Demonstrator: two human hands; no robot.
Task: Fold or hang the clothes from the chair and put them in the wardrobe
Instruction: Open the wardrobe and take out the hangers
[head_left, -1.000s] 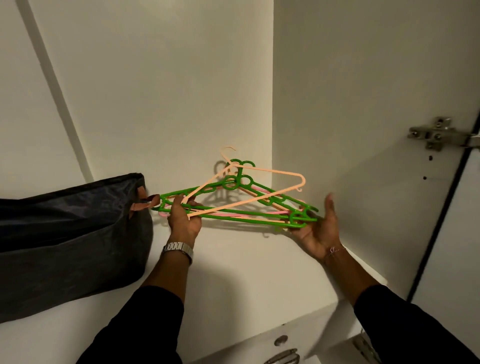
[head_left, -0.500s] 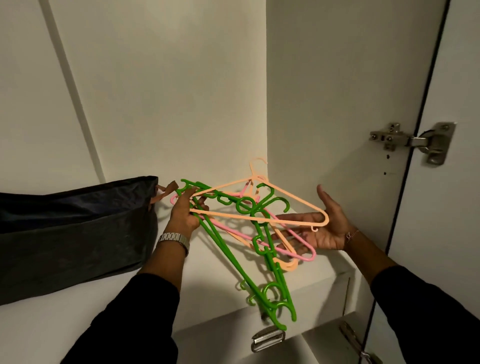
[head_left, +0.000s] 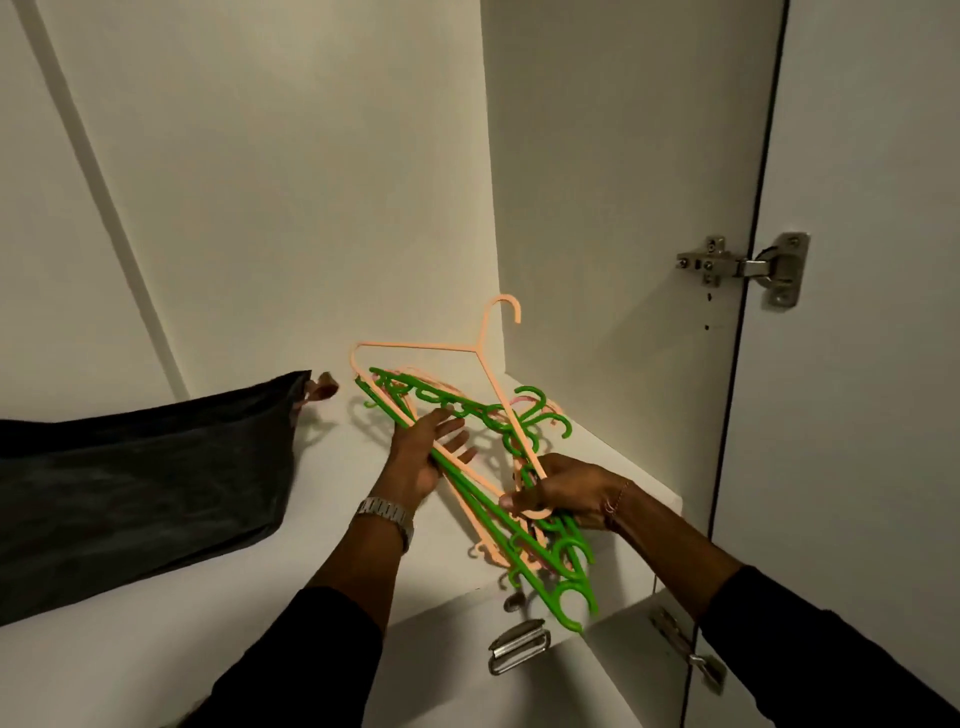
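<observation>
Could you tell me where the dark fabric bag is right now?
In the head view, the dark fabric bag lies on the wardrobe shelf at far left, left of the left hand.

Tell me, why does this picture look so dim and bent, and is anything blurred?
Head view: light is low and warm, so the hangers cast soft shadows on the shelf; the wide lens bows the wardrobe's straight edges; the green tips near the right hand smear with motion, while the hinge stays sharp; the dark bag shows little detail.

Left hand (head_left: 423, 457) fingers extended, right hand (head_left: 563, 493) curled (seemingly pinching), both arms outstretched.
</observation>
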